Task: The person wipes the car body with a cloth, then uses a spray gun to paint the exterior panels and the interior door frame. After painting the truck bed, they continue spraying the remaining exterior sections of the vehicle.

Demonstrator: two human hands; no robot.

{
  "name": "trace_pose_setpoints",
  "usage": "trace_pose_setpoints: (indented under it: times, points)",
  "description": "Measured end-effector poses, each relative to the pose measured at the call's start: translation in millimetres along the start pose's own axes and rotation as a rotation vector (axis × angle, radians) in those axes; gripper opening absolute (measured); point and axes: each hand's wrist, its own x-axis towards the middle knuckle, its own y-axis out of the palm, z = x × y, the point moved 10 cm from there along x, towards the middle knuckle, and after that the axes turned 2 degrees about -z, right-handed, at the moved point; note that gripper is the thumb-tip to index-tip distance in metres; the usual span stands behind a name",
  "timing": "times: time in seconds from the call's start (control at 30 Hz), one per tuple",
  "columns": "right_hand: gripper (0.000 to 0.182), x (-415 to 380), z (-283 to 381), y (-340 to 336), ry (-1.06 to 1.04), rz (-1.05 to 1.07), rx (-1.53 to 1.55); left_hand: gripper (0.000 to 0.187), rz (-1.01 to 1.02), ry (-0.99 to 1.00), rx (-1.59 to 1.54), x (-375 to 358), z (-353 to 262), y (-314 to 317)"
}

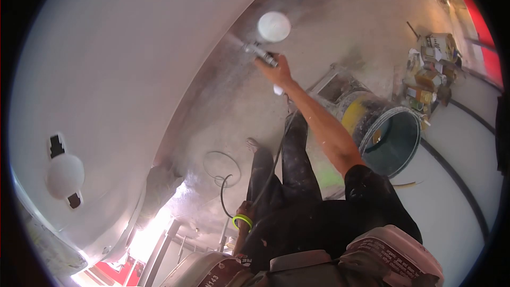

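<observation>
My right hand (pixel 275 72) is stretched forward, closed around the grip of a spray gun (pixel 260 53). A round white cup (pixel 274 26) shows beside the gun. A pale mist hangs at its nozzle, close to the edge of a large, smooth, whitish curved panel (pixel 122 48). Near my thigh, my left hand (pixel 245 209) is closed on a dark air hose (pixel 276 162), which runs up towards the gun and also loops away to the left. A yellow-green band (pixel 242 219) circles my left wrist.
A large drum (pixel 390 141) lies on its side, its open end towards me. Cans and boxes (pixel 429 77) are piled at the right. A hose loop (pixel 222 169) lies on the floor. Respirator cartridges (pixel 393 255) block the bottom view. Bright light glares at lower left.
</observation>
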Motion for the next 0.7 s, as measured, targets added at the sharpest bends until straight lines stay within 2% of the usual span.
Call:
trace_pose_setpoints:
  times: [0.13,0.2,0.27,0.33,0.4,0.47,0.53,0.6,0.67,0.7]
  points:
    - [0.035,102.0,19.6,-107.4,0.009,-0.221,-0.052,0.031,-0.094,0.067,-0.05,-0.5,-41.0,-13.4]
    - [0.037,134.8,44.2,-156.7,-0.192,-0.418,-0.025,0.031,-0.082,0.051,-0.037,0.1,-50.3,-15.4]
    - [0.04,169.3,42.4,-192.8,-0.152,-0.448,-0.007,0.031,-0.07,0.043,-0.033,0.5,-53.9,-17.8]
    - [0.045,149.6,89.7,-217.5,-0.077,-0.583,-0.155,0.03,-0.061,0.036,-0.055,-2.1,-52.7,-17.0]
    - [0.046,158.6,74.7,-229.0,-0.21,-0.751,-0.056,0.03,-0.042,0.018,-0.105,3.6,-35.5,-10.4]
    - [0.04,157.8,58.5,-220.2,-0.301,-0.702,0.035,0.03,-0.063,-0.015,-0.128,-9.2,-21.3,-11.3]
    - [0.032,129.9,35.8,-185.7,-0.098,-0.582,0.237,0.03,-0.098,-0.017,-0.109,-12.4,-31.9,-25.8]
    - [0.026,82.5,28.7,-140.5,0.064,-0.464,0.305,0.031,-0.09,-0.055,-0.121,-16.3,-18.2,-26.0]
    - [0.024,52.2,-7.2,-95.9,-0.065,-0.408,0.114,0.033,-0.06,-0.075,-0.126,-18.2,-3.2,-21.9]
    - [0.022,25.4,-7.7,-67.8,-0.311,-0.388,-0.036,0.034,-0.062,-0.066,-0.122,-18.5,6.4,-17.4]
